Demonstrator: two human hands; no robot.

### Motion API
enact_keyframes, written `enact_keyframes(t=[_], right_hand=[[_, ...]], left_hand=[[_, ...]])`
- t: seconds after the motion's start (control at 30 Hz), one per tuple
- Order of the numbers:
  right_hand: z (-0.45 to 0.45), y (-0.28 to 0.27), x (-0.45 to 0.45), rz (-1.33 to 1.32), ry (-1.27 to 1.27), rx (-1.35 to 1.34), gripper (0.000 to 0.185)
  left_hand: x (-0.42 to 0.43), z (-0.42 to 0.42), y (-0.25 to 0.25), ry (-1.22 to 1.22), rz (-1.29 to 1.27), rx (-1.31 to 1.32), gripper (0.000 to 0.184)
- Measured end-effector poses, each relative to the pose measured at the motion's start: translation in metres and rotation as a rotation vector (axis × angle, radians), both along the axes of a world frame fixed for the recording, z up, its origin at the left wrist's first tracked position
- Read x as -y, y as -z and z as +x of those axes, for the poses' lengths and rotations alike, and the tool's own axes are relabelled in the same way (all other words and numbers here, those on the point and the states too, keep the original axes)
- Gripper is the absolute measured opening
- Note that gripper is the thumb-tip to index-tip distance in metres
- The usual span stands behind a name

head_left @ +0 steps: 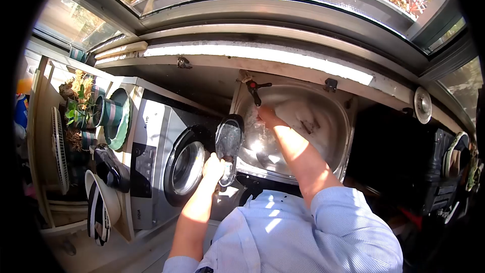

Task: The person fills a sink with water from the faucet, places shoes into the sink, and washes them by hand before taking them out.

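My left hand is closed around the lower end of a black shoe. The shoe is held upright at the left edge of the metal sink, its wet-looking grey face towards me. Over the sink, my right hand is just below the spout of the dark tap, which has a red mark on top. Bright glints and splashes show in the basin under that hand. Its fingers are too small and blurred to make out whether they hold anything.
A front-loading washing machine stands left of the sink. Beyond it, shelves carry potted plants, another black shoe and a striped slipper. The window ledge runs behind the sink; dark boxes are at the right.
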State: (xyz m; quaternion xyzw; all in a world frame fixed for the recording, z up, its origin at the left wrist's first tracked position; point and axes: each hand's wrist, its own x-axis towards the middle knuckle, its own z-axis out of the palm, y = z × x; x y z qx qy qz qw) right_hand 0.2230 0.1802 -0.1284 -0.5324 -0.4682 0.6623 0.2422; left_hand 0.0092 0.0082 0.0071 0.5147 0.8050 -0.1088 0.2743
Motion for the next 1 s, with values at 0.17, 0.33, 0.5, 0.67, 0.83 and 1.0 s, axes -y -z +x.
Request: enact_keyframes(t=[0.17, 0.33, 0.5, 0.67, 0.83, 1.0], right_hand=[[0.097, -0.027, 0.057, 0.49, -0.046, 1.242, 0.057], [0.169, 0.004, 0.114, 0.516, -0.024, 1.227, 0.064], [0.115, -0.063, 0.102, 0.319, -0.245, 1.057, 0.045], [0.04, -0.08, 0.063, 0.599, -0.401, 1.051, 0.025], [0.009, -0.102, 0.043, 0.644, -0.512, 1.145, 0.027], [0.037, -0.091, 0.022, 0.52, -0.795, 1.11, 0.034]], left_hand=[[0.001, -0.002, 0.004, 0.002, 0.008, -0.003, 0.038], [0.001, 0.0, 0.004, 0.019, 0.014, -0.022, 0.037], [0.0, 0.003, -0.004, 0.022, -0.001, -0.003, 0.04], [0.001, 0.0, 0.0, -0.004, -0.021, -0.005, 0.041], [0.011, -0.005, 0.0, -0.055, -0.015, 0.059, 0.047], [0.015, -0.004, -0.014, -0.138, 0.109, 0.183, 0.052]])
